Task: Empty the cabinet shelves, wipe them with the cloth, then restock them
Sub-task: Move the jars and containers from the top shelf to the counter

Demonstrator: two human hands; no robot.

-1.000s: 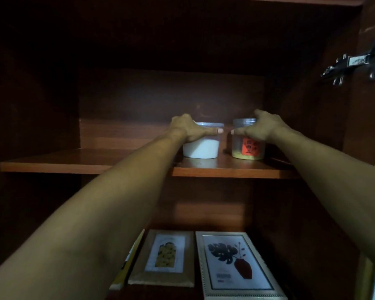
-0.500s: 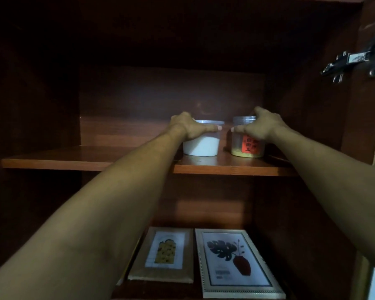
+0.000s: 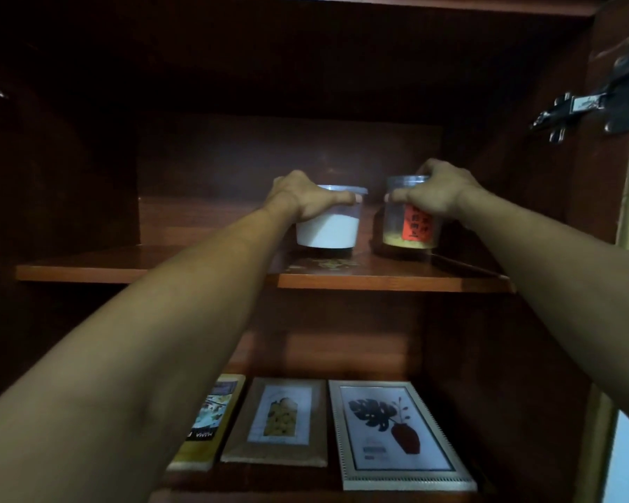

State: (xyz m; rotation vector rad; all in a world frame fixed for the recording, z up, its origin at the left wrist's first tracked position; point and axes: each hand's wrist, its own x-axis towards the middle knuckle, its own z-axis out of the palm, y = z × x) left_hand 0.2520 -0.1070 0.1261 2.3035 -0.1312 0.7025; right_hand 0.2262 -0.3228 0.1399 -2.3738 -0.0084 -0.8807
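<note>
Two plastic tubs stand on the upper wooden shelf [image 3: 204, 272] of a dark cabinet. My left hand [image 3: 307, 201] grips the rim of the clear tub of white powder [image 3: 333, 232]. My right hand [image 3: 438, 196] grips the top of the clear tub with a red label [image 3: 413, 230] and yellow contents at its bottom. Both arms reach up from the lower corners. The tubs sit close together with a small gap between them. No cloth is in view.
On the lower shelf lie two framed pictures [image 3: 393, 433] [image 3: 280, 421] and a yellow-edged booklet [image 3: 209, 422]. A metal hinge [image 3: 589, 105] sticks out on the right cabinet side. The left half of the upper shelf holds nothing visible.
Both hands stay on the tubs. The tubs have come slightly forward on the shelf, and the view has shifted a little.
</note>
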